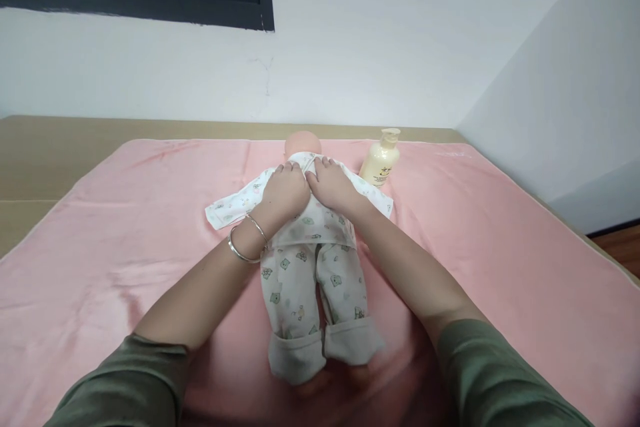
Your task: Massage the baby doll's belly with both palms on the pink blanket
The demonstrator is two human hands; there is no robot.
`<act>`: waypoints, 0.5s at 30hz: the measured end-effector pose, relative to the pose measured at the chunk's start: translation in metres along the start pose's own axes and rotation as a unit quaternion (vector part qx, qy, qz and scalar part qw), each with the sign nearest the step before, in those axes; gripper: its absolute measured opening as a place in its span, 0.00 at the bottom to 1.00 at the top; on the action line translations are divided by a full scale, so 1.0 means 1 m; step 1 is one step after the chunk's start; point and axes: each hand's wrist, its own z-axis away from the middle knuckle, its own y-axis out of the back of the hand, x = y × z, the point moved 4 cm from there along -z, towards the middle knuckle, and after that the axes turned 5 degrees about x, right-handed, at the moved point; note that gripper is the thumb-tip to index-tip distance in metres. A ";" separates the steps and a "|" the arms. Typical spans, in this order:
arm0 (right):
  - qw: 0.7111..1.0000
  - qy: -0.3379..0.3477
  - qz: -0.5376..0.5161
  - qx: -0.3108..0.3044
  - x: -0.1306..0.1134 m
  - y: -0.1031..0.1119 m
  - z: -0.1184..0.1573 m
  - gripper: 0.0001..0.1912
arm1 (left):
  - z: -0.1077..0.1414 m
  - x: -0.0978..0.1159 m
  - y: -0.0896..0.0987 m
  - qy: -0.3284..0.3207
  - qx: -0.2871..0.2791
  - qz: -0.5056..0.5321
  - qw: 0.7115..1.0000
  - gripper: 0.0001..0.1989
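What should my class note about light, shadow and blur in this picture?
Head view: a soft shadow lies low on the right-hand wall; head view: the pink sheet has a faint sheen, darkening near the bottom edge; head view: the doll shows its clothing pattern clearly, but its feet look blurred and dim.

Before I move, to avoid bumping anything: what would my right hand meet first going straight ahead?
Beyond the white printed fabric top it rests on, your right hand would probably meet the round, peach-coloured doll head, though depth is unclear.
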 end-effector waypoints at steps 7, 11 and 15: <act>0.997 0.007 0.073 0.013 -0.027 -0.002 0.021 0.30 | -0.017 -0.024 0.001 0.082 -0.020 0.057 0.995 0.22; 0.999 0.022 0.024 0.003 -0.011 -0.002 0.008 0.25 | -0.010 -0.014 -0.001 0.029 0.000 0.010 1.000 0.19; 0.999 0.005 -0.051 -0.012 0.014 -0.002 -0.011 0.24 | 0.004 0.002 -0.006 -0.002 0.010 0.025 1.000 0.20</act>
